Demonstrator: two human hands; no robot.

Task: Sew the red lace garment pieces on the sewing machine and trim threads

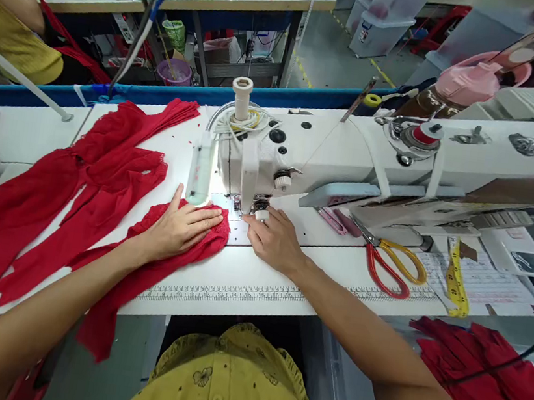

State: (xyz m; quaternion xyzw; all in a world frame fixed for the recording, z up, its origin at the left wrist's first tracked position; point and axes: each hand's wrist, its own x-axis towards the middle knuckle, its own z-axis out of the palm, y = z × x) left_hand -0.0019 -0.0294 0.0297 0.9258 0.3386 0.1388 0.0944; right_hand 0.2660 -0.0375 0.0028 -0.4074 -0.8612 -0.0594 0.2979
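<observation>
A flat left hand (179, 229) steadies red fabric (217, 238) beside a sewing machine (338, 160), seemingly positioning it; what the right hand (274, 239) grips is unclear. Alignment seems needed next.

From my station, the red piece (162, 271) looked like matt cloth with a rough, lacy end. I saw a smooth, glossy finish on the sewing machine (332, 149), scissors (373, 241) with metal blades and plastic handles, and matt paper sheets (492, 282).
</observation>
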